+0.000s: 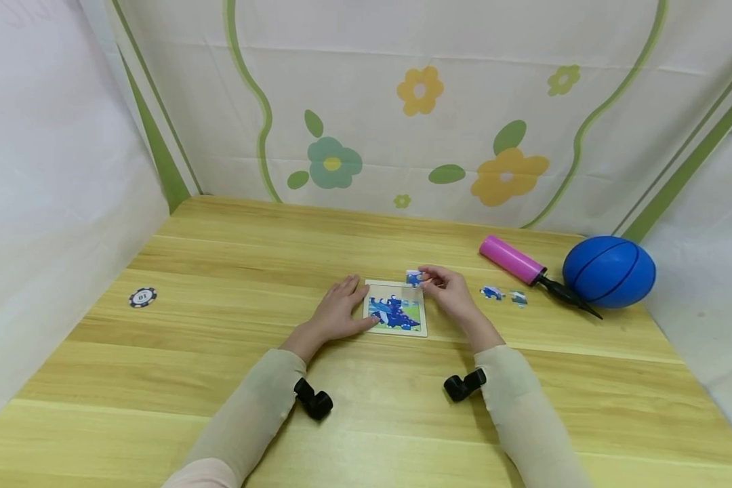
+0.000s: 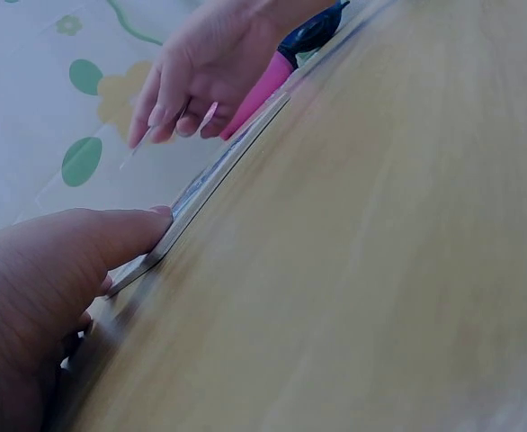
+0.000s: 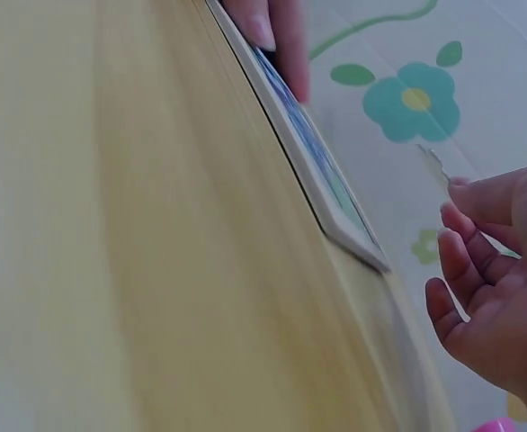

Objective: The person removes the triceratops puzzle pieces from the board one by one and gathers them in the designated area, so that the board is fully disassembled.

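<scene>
A square jigsaw board [image 1: 425,320] with a pale frame lies on the table, partly filled with a picture of a blue dinosaur. My left hand [image 1: 337,313] rests along its left side, fingers extended and thumb lying over the lower left edge. Above the board's upper right corner, my right hand [image 1: 453,295] pinches a blue-and-white jigsaw piece [image 1: 412,276] between thumb and fingers. The right wrist view shows this piece [image 3: 434,164] edge-on, raised off the board, with the other fingers loosely curled below. Bare backing shows in the board's upper part.
Two loose jigsaw pieces, one blue [image 1: 491,292] and one greenish [image 1: 518,297], lie right of my right hand. Beyond them are a pink hand pump [image 1: 512,259] with a black end and a blue ball [image 1: 610,271]. A poker chip [image 1: 142,297] lies far left. Fabric walls enclose the table.
</scene>
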